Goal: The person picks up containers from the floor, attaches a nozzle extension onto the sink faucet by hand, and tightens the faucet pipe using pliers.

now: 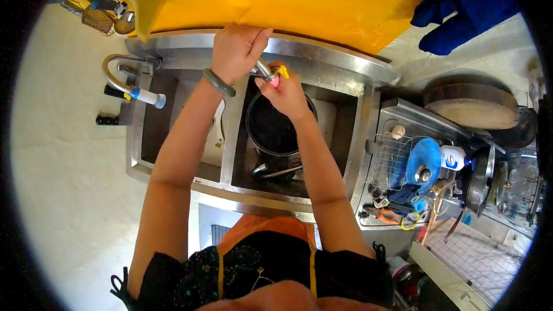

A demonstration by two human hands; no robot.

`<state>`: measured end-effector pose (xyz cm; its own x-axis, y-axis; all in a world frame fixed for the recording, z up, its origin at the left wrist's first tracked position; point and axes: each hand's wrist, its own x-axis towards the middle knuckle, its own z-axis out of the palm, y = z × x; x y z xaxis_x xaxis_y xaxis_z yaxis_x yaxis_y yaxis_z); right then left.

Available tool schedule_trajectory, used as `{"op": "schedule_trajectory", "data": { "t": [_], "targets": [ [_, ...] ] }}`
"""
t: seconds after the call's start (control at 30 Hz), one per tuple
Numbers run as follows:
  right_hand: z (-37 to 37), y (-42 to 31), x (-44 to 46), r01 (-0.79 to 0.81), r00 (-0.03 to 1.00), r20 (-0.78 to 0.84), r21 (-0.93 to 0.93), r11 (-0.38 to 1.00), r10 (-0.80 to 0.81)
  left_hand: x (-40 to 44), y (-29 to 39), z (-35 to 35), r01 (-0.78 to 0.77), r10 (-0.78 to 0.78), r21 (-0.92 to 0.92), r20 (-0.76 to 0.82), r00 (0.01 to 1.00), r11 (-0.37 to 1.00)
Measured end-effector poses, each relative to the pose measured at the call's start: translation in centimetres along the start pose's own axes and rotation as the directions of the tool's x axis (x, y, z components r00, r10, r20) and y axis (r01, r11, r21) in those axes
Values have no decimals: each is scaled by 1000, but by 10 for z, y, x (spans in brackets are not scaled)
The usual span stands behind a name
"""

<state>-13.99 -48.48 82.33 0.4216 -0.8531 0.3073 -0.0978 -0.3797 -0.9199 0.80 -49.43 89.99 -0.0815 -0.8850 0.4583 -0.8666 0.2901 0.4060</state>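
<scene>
Over the divider of a steel double sink (230, 150), my left hand (236, 52) is closed around the upper part of a metal faucet (264, 70), with a dark bangle on the wrist. Just right of it and lower, my right hand (285, 92) has its fingers closed at the faucet's lower end, by a pink piece (275, 81) and a yellow piece (283, 71). Below my right hand, a round black pan (275, 124) sits in the right basin. A pale curved object (220, 124) lies in the left basin.
Another faucet with a blue and white nozzle (151, 98) curves over the left edge, near black-handled knives (108, 120). On the right are a wire rack (387, 161), a blue lid (423, 164), a white bottle (453, 158) and a round wooden board (475, 106). Blue cloths (469, 14) hang above.
</scene>
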Motion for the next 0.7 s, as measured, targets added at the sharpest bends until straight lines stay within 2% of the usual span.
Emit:
{"op": "schedule_trajectory", "data": {
  "t": [0.03, 0.13, 0.23, 0.33, 0.43, 0.53, 0.63, 0.7],
  "targets": [
    [0, -1, 1, -33, 999, 17, 19, 999, 33, 0, 1, -1, 29, -29, -5, 21, 999, 1000],
    [1, -2, 1, 9, 1000, -24, -143, 990, -13, 1, 0, 4, -56, 57, 5, -106, 993, 998],
    [3, 0, -1, 36, 997, -64, -186, 982, -49, 0, 1, 4, -47, 51, 36, -104, 993, 998],
    [4, 4, 1, -5, 999, -52, -45, 999, 3, 3, 2, 6, -136, 144, 54, -199, 969, 989],
    [2, 3, -2, -80, 994, -64, 59, 995, 84, 5, 1, 10, -147, 153, 49, -149, 977, 988],
    [-1, 6, -13, -23, 992, -120, 101, 995, 35, 4, 4, 13, -221, 230, 70, -159, 960, 973],
    [-3, 15, -26, -37, 984, -139, 462, 886, 114, 7, 5, 21, -234, 244, 72, -206, 948, 970],
    [-1, 19, -29, -27, 986, -142, 394, 919, 90, 7, 6, 23, -226, 237, 84, -177, 955, 971]
  ]
}}
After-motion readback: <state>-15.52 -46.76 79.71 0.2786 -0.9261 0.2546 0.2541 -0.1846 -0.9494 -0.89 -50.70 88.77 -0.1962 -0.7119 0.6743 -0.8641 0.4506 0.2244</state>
